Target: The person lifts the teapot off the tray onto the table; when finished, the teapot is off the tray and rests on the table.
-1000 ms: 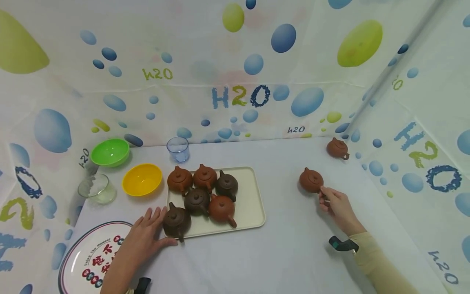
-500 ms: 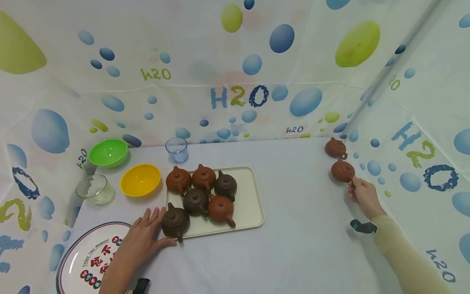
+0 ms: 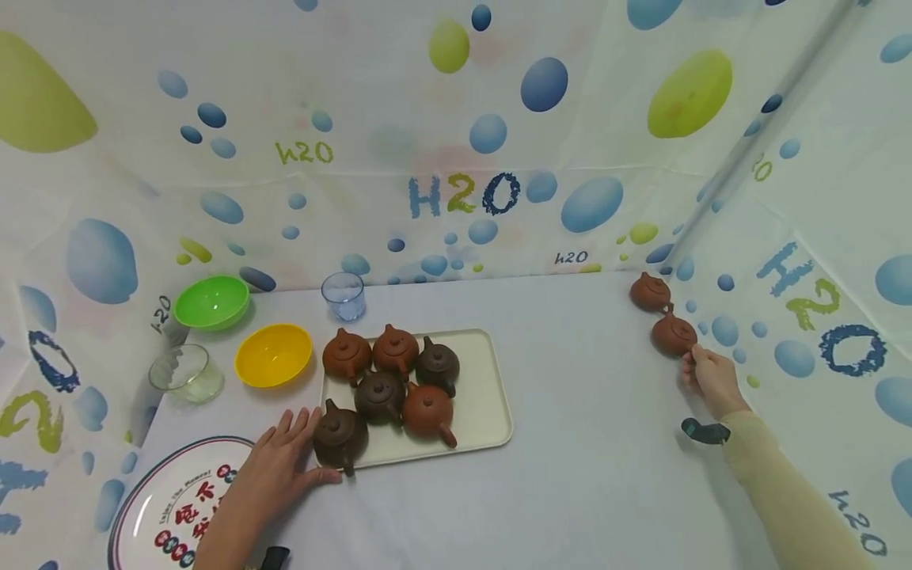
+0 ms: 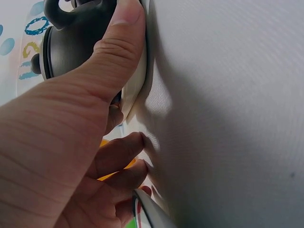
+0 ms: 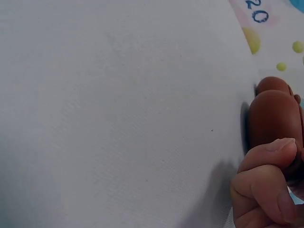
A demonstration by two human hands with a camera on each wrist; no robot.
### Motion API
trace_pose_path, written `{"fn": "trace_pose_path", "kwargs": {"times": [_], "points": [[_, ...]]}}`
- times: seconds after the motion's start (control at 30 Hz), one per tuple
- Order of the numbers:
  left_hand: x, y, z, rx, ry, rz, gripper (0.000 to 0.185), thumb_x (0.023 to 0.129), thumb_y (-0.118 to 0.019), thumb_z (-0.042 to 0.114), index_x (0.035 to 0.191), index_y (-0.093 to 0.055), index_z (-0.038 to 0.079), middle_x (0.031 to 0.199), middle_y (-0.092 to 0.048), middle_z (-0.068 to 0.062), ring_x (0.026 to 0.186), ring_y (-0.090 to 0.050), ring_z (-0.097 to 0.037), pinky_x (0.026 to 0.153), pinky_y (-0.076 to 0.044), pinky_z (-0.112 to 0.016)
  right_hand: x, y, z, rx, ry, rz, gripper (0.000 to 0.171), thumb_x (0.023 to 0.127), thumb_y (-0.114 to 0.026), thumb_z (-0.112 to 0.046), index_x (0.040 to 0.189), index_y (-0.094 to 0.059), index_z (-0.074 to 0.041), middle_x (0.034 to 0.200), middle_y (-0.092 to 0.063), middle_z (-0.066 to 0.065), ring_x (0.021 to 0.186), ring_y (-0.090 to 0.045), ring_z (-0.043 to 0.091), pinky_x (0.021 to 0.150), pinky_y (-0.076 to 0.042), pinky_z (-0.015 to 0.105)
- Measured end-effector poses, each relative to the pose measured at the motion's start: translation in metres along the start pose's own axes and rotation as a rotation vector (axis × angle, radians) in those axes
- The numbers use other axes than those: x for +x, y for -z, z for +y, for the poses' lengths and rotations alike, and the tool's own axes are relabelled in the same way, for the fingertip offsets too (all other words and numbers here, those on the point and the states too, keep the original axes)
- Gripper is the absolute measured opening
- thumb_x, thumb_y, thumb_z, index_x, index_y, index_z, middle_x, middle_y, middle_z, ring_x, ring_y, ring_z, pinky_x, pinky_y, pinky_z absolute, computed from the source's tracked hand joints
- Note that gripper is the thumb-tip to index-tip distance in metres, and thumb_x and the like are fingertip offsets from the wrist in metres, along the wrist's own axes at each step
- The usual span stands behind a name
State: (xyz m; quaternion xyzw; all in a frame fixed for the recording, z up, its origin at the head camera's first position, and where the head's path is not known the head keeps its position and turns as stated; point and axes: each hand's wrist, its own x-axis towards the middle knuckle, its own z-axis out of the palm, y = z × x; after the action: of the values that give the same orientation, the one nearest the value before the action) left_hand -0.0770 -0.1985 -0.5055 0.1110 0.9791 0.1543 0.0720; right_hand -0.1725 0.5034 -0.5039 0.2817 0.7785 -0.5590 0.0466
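My right hand (image 3: pixel 697 364) pinches the handle of a reddish-brown teapot (image 3: pixel 673 334) that stands on the table by the right wall. A second like teapot (image 3: pixel 649 291) stands just behind it. In the right wrist view my curled fingers (image 5: pixel 264 183) sit against that teapot (image 5: pixel 275 118). My left hand (image 3: pixel 288 451) lies flat on the table at the front-left corner of a cream tray (image 3: pixel 488 388). Its thumb touches a dark teapot (image 3: pixel 340 433), one of several on the tray. The left wrist view shows the thumb against the dark teapot (image 4: pixel 71 42) and the tray rim (image 4: pixel 135 92).
A green bowl (image 3: pixel 211 302), a yellow bowl (image 3: pixel 274 355), a glass bowl (image 3: pixel 187 372) and a blue cup (image 3: pixel 343 295) stand at the back left. A printed round plate (image 3: pixel 178 507) lies near my left forearm. Patterned cloth walls close in the back and both sides.
My right hand carried the reddish-brown teapot from mid-table to the far right and brought it down beside the other teapot by the wall. My left hand stayed put.
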Motion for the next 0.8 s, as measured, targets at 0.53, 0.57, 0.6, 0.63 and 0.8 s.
{"fn": "trace_pose_path", "kwargs": {"times": [0.53, 0.57, 0.6, 0.63, 0.8], "points": [[-0.002, 0.0, 0.0, 0.002, -0.007, 0.017, 0.111, 0.076, -0.088, 0.061, 0.158, -0.047, -0.002, 0.157, -0.05, -0.033, 0.149, -0.042, -0.061, 0.12, -0.04, -0.073, 0.005, 0.01, -0.005, -0.029, -0.07, -0.023, 0.046, 0.115, -0.033, -0.046, 0.126, -0.058, -0.008, 0.079, -0.062, -0.015, 0.073, -0.063, 0.001, 0.066, -0.057, 0.018], [-0.002, 0.0, 0.0, 0.002, -0.006, 0.016, 0.112, 0.076, -0.088, 0.061, 0.158, -0.047, -0.002, 0.158, -0.05, -0.033, 0.149, -0.042, -0.061, 0.12, -0.039, -0.074, 0.005, 0.011, -0.005, -0.02, -0.075, -0.024, 0.046, 0.115, -0.034, -0.046, 0.125, -0.058, -0.009, 0.079, -0.063, -0.015, 0.073, -0.064, 0.001, 0.066, -0.057, 0.018], [-0.002, 0.0, 0.0, 0.002, -0.007, 0.016, 0.112, 0.076, -0.088, 0.061, 0.158, -0.047, -0.002, 0.158, -0.05, -0.033, 0.149, -0.042, -0.061, 0.12, -0.039, -0.073, 0.004, 0.011, -0.005, -0.011, -0.078, -0.026, 0.045, 0.115, -0.034, -0.046, 0.124, -0.058, -0.009, 0.079, -0.063, -0.014, 0.073, -0.064, 0.001, 0.067, -0.058, 0.018], [-0.002, 0.0, 0.001, 0.001, -0.006, 0.015, 0.112, 0.076, -0.088, 0.061, 0.158, -0.047, -0.002, 0.158, -0.05, -0.033, 0.149, -0.042, -0.061, 0.12, -0.039, -0.073, 0.004, 0.012, -0.005, -0.006, -0.08, -0.028, 0.045, 0.115, -0.034, -0.046, 0.124, -0.058, -0.009, 0.079, -0.063, -0.014, 0.073, -0.064, 0.001, 0.067, -0.058, 0.018], [-0.002, 0.0, 0.001, 0.004, 0.001, 0.009, 0.112, 0.076, -0.088, 0.062, 0.159, -0.047, -0.001, 0.158, -0.05, -0.033, 0.149, -0.042, -0.06, 0.12, -0.039, -0.073, 0.003, 0.012, -0.009, 0.046, -0.094, -0.046, 0.041, 0.115, -0.035, -0.046, 0.125, -0.056, -0.012, 0.082, -0.063, -0.015, 0.075, -0.064, 0.001, 0.068, -0.058, 0.018]]}}
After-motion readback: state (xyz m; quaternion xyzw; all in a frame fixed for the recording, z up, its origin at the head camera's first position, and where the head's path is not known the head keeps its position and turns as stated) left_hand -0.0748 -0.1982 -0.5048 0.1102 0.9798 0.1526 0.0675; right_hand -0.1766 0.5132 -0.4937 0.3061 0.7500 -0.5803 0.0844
